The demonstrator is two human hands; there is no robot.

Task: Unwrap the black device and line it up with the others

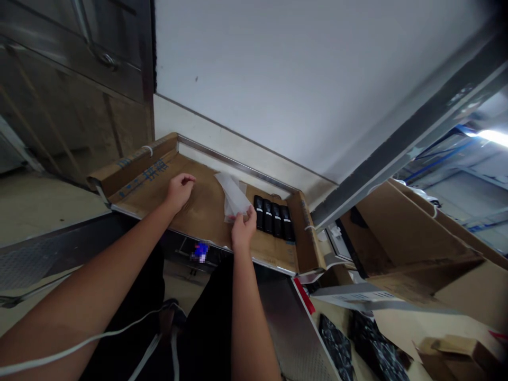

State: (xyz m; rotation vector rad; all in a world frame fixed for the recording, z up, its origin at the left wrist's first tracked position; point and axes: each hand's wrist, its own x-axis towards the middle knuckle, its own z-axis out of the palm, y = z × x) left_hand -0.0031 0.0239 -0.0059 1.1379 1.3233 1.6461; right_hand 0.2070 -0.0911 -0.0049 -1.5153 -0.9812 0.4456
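Plastic bag (232, 197) — pinched in right hand (243, 230) fingers | left hand (179, 190) curled, empty | black remotes (273, 218) just beside — cardboard (206, 211) beneath

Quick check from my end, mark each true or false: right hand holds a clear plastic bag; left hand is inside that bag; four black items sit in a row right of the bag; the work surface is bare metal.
1. The right hand holds a clear plastic bag: true.
2. The left hand is inside the bag: false, it rests closed on the cardboard sheet, apart from it.
3. Four black items lie in a row right of the bag: true.
4. The surface is bare metal: false, cardboard covers it.
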